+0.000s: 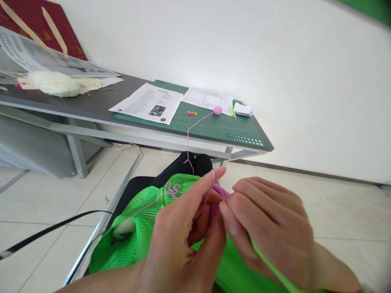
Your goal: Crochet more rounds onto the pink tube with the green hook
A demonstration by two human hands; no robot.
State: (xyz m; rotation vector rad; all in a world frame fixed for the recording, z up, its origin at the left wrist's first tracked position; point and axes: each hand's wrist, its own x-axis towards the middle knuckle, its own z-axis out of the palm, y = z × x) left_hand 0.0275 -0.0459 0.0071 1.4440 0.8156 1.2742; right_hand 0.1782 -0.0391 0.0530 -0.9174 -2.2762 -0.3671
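Note:
Near my chest both hands work close together on a small purple-pink crochet piece [220, 190], mostly hidden by fingers. My left hand [186, 232] pinches the piece between thumb and fingers; its index finger is raised, with a loop of pink yarn [213, 179] around it. Curled beside it, my right hand [271, 219] has thumb and fingertips meeting at the loop. A slim light green handle, seemingly a crochet hook [269, 262], slants out below that hand; its tip is hidden. Loose pink yarn also lies tangled on my green mesh vest [146, 207].
On the desk, a green cutting mat [207, 132] carries a pink yarn ball [217, 110], stitch markers [192, 113], green snips [233, 113] and printed sheets [149, 101]. White yarn [55, 83] sits left. A strand runs from the pink ball to my lap.

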